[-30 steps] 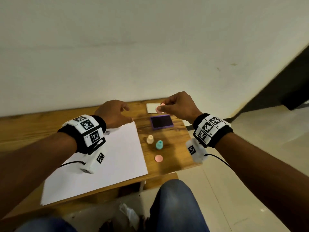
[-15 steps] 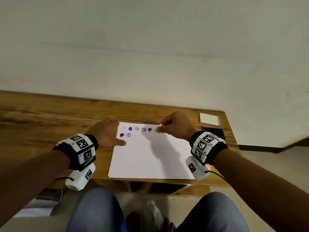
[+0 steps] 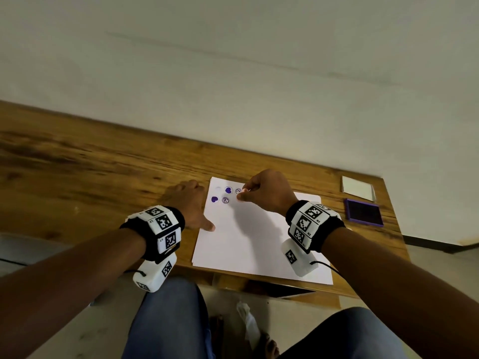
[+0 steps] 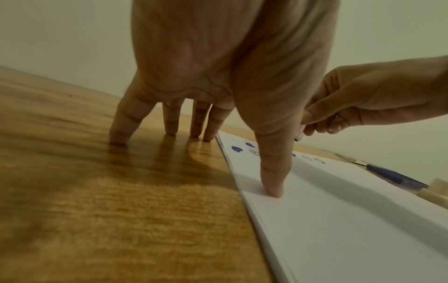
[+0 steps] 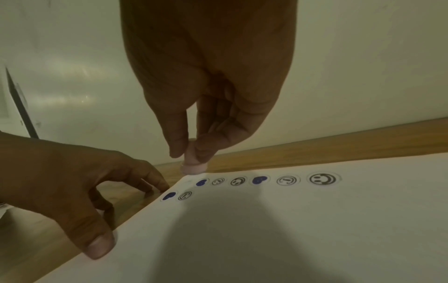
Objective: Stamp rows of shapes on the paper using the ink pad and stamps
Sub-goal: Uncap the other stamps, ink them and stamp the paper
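While the right hand (image 5: 206, 118) pinches one stamp (image 5: 192, 168), the flat left hand (image 4: 218, 76) steadies paper (image 3: 254, 242) bearing eight prints.

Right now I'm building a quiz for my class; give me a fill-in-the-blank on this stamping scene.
1. The right hand pinches a pink ____.
2. The left hand pins the paper with its ____.
3. The ink pad is coloured ____.
4. The second row on the paper holds ____ prints.

Missing: stamp; thumb; purple; two
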Tool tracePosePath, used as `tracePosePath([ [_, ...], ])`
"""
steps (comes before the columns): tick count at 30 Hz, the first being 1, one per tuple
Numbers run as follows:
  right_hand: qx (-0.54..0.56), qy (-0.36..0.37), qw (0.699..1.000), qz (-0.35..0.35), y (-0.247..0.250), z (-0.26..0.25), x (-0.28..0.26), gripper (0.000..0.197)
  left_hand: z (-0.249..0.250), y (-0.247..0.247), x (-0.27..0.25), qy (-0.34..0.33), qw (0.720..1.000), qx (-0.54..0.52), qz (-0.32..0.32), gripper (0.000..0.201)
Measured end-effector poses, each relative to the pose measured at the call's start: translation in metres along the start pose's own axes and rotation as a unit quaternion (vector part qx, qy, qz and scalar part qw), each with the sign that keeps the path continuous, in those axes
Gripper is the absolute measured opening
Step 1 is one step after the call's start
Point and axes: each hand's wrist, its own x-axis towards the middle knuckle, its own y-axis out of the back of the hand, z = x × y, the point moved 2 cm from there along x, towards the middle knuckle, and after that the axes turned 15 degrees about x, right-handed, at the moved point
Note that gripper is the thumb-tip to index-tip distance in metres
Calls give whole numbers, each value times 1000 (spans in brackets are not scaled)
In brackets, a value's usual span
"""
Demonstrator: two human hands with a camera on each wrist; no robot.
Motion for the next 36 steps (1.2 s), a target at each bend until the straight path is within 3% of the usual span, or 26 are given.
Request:
tracePosePath([
  [21,-72,-5,997,-9,-27,-2,15,27,1,1,4,6,999,-37,-15,89],
  [26,-48,-14,999,-4,-29,1,19,27,1,2,5,14,999,-34,-17,88],
  [36,-13,-95,992,-80,-21,-7,40,25,1,-4,11,17,999,-33,-16,89],
])
